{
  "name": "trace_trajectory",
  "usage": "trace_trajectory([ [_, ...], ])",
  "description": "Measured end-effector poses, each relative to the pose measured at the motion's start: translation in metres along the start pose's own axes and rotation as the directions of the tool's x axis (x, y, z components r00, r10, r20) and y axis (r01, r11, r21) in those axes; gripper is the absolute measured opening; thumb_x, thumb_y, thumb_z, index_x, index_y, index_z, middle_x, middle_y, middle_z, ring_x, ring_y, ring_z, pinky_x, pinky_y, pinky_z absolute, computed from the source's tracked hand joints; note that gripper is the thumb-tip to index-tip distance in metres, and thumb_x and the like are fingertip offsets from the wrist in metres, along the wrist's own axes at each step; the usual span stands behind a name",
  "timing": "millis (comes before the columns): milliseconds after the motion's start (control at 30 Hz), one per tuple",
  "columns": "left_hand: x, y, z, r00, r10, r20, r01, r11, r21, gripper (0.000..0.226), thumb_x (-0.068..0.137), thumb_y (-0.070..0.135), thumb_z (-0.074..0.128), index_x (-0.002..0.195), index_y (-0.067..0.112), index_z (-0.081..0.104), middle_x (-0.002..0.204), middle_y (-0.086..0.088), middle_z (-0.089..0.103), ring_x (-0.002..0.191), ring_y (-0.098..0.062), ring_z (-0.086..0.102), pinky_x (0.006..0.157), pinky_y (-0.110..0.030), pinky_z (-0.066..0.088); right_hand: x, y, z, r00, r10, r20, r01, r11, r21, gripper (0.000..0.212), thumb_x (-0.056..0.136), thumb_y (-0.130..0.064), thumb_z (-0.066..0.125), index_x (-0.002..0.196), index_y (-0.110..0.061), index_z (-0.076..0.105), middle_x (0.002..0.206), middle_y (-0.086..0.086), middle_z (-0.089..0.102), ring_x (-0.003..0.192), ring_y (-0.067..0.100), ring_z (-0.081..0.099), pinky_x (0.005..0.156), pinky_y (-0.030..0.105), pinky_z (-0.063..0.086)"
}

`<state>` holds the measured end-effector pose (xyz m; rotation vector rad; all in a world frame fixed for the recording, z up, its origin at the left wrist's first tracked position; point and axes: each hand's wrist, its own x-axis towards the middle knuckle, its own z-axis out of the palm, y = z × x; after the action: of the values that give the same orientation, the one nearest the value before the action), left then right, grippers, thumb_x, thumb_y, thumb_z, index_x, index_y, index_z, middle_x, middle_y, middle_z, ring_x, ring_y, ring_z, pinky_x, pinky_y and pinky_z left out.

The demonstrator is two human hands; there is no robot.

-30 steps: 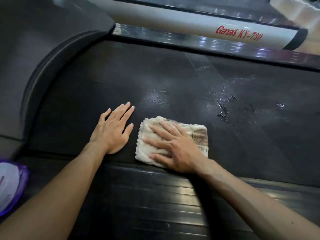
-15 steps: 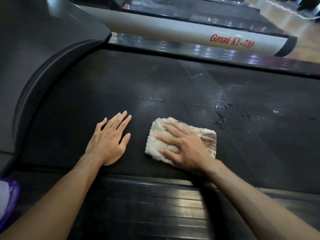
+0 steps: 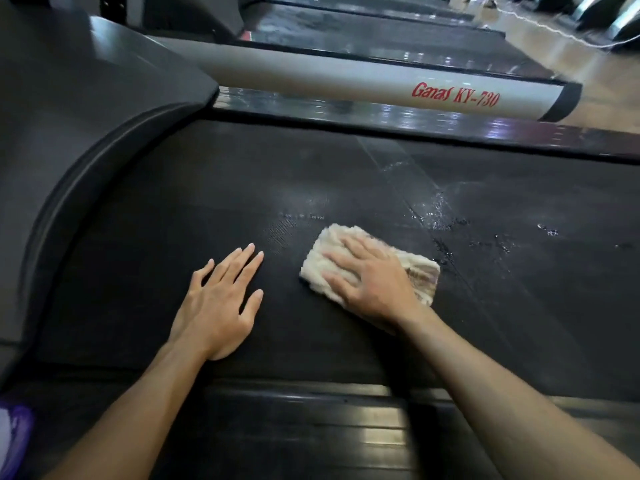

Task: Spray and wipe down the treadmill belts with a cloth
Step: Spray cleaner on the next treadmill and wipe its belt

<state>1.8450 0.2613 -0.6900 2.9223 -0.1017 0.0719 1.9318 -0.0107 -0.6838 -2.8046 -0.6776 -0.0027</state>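
Observation:
The black treadmill belt (image 3: 180, 209) fills the middle of the view. A folded cream cloth (image 3: 320, 252) lies flat on it, right of centre. My right hand (image 3: 370, 275) presses down on the cloth with its fingers spread and straight. My left hand (image 3: 221, 303) rests flat on the bare belt just left of the cloth, fingers straight, holding nothing. Wet streaks and droplets (image 3: 446, 230) glisten on the belt just right of the cloth.
A ribbed side rail (image 3: 311, 427) runs along the near edge under my forearms. The dark motor cover (image 3: 69, 109) curves up on the left. Beyond the belt lies a silver rail (image 3: 346, 81) lettered "Ganas KY-730", then another treadmill (image 3: 363, 32). A purple and white object (image 3: 12, 438) shows at bottom left.
My right hand has slid the cloth to the right and a little farther away, toward the wet streaks. My left hand stays flat on the belt. The view has tilted up.

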Motion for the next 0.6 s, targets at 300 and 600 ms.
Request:
trace_trajectory([
  [300,0.007,-0.005,-0.008,0.999,0.033,-0.015,-0.035,0.994,-0.108,0.076,0.089,0.060,0.018,0.160,0.033,0.023,0.167,0.019,0.013,0.152,0.003,0.005,0.126,-0.034,0.006,-0.033,0.005,0.004,0.973,-0.230,0.013,0.230,0.973,0.025,0.056,0.097,-0.069,0.036,0.148,-0.048,0.048,0.164,-0.011,0.035,0.156,0.017,0.020,0.126,0.045,0.019],
  [600,0.089,-0.019,-0.008,0.998,-0.035,-0.052,0.033,0.998,-0.055,0.065,0.103,0.045,0.035,0.162,0.024,0.018,0.169,0.009,0.007,0.155,-0.004,0.001,0.126,-0.038,-0.003,0.056,-0.012,0.004,1.000,0.019,0.025,-0.018,0.999,-0.047,0.065,0.091,-0.074,0.025,0.152,-0.052,0.038,0.169,-0.012,0.023,0.157,0.019,0.011,0.126,0.046,0.009],
])
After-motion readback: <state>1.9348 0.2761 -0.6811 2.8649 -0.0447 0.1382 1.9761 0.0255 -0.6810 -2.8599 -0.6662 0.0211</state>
